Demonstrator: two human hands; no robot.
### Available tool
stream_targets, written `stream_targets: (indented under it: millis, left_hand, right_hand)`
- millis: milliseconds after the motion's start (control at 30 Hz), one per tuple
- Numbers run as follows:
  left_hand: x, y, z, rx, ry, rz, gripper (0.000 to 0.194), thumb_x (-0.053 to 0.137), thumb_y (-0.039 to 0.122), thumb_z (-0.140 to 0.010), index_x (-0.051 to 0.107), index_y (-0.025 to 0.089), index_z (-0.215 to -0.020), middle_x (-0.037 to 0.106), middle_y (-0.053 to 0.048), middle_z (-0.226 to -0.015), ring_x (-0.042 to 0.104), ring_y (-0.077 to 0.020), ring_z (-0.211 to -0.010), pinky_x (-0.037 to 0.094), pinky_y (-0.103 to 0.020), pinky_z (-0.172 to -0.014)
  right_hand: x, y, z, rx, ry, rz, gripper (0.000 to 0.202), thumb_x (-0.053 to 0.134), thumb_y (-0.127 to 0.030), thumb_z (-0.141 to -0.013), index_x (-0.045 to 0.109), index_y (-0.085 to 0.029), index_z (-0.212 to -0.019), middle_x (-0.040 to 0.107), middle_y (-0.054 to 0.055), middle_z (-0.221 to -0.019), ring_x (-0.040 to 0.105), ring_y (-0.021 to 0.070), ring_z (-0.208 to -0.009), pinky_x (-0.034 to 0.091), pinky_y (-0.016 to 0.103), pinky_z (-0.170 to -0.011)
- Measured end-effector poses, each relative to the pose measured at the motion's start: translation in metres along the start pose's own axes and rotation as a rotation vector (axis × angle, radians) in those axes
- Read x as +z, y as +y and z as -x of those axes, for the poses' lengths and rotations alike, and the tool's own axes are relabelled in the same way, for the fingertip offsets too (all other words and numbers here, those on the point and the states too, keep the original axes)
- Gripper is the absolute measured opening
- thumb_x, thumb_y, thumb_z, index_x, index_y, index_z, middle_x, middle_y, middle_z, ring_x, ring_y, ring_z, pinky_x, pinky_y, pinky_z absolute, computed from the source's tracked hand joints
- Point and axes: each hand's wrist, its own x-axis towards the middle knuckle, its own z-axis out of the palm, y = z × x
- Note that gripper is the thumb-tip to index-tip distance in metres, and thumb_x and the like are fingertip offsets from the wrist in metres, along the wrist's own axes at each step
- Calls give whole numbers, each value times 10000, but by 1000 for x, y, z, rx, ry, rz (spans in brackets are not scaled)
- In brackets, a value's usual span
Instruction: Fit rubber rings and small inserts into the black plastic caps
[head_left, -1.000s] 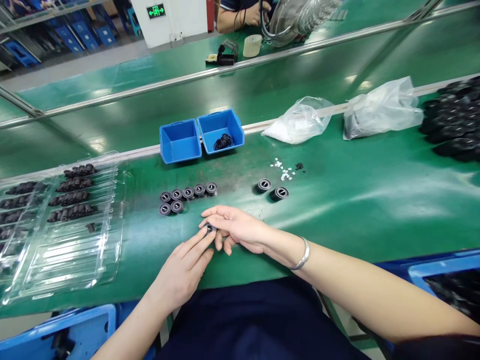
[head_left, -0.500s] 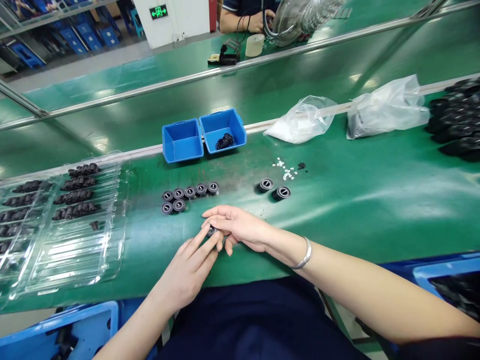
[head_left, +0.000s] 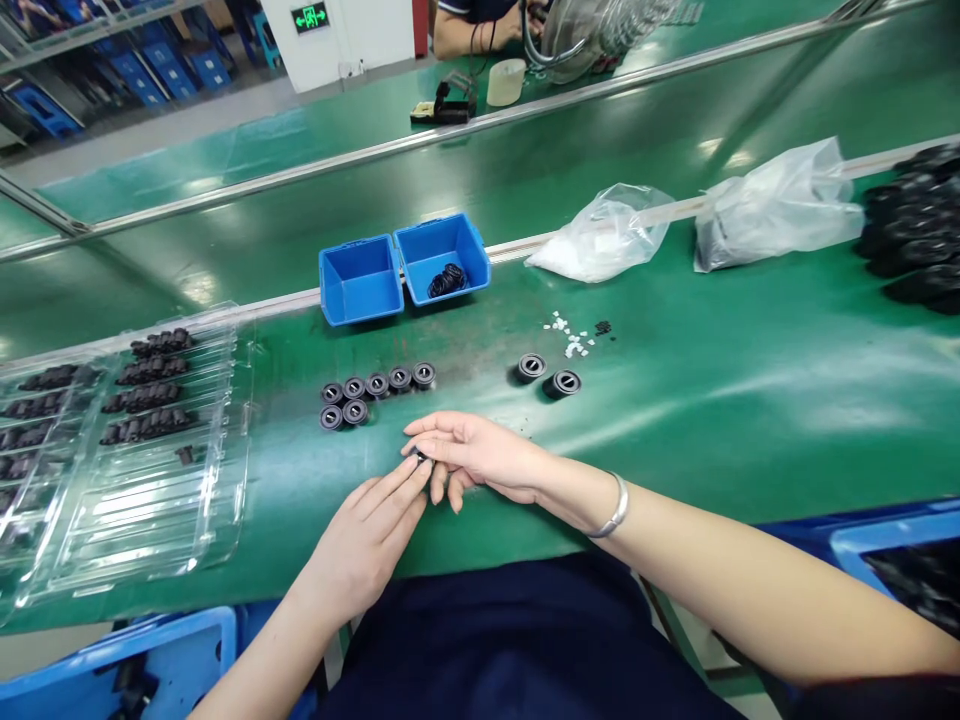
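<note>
Between my two hands is a small round black part (head_left: 421,456), mostly covered by fingers. My right hand (head_left: 472,455) grips it from the right, thumb and fingers closed around it. The fingers of my left hand (head_left: 371,535) press together on its near left side. Just beyond my hands, several round black parts (head_left: 377,385) with slotted tops stand upright in two rows. Two larger-looking ones, a nearer black part (head_left: 562,384) and a farther black part (head_left: 531,367), stand apart to the right.
Two blue bins (head_left: 361,281) stand behind, the right one holding black rings (head_left: 448,281). White bits (head_left: 570,338) and tiny black pieces (head_left: 603,328) lie near a plastic bag (head_left: 604,235). Clear trays (head_left: 161,500) with black parts lie left. A co-worker's arm (head_left: 476,35) shows across the bench.
My left fingers have closed farther over the black part, so less of it shows. My right hand keeps nearly the same place. The whole view has shifted slightly.
</note>
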Motion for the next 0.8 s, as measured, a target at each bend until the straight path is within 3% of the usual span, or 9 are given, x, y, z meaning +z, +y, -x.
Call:
stream_targets:
  millis: [100,333,533,700,800]
  left_hand:
    - [1,1,0,-6,-7,-12,418,337,93,-961,479,80,-1354,457,-138,-1466,312,-257,-1422,456,-391,-1037]
    - [5,5,-4,11,-4,-73,392,352,86,-952,527,44,-1299,463,-155,-1458,324,-287,-1414,456,-406,-1059]
    - [4,-8,-9,-96,-8,-153,371,328,91,-962,566,62,-1245,431,-180,-1474,323,-285,-1416,501,-408,-988]
    - [3,-17,-14,-220,26,-228,325,354,60,-946,598,75,-1161,354,-199,-1514,303,-305,-1424,512,-412,-959]
    - [4,-19,-14,-241,31,-241,321,367,40,-935,589,76,-1164,343,-197,-1521,300,-301,-1425,503,-412,-981]
  right_hand:
    - [2,0,2,-10,14,-9,271,557,-359,-934,525,-149,-1102,614,120,-1099,679,136,-640,574,228,-436]
    - [3,6,0,-27,24,92,187,537,-258,-931,501,-157,-1084,623,61,-902,648,130,-566,536,219,-368]
    - [2,14,4,-208,122,62,298,545,-350,-938,478,-183,-1175,618,41,-862,676,161,-729,562,231,-474]
    - [0,17,9,-194,144,188,332,533,-372,-939,471,-183,-1204,672,15,-743,611,98,-490,503,226,-506]
    - [1,16,9,-188,151,217,285,521,-335,-934,493,-171,-1165,675,10,-729,603,92,-466,474,216,-506]
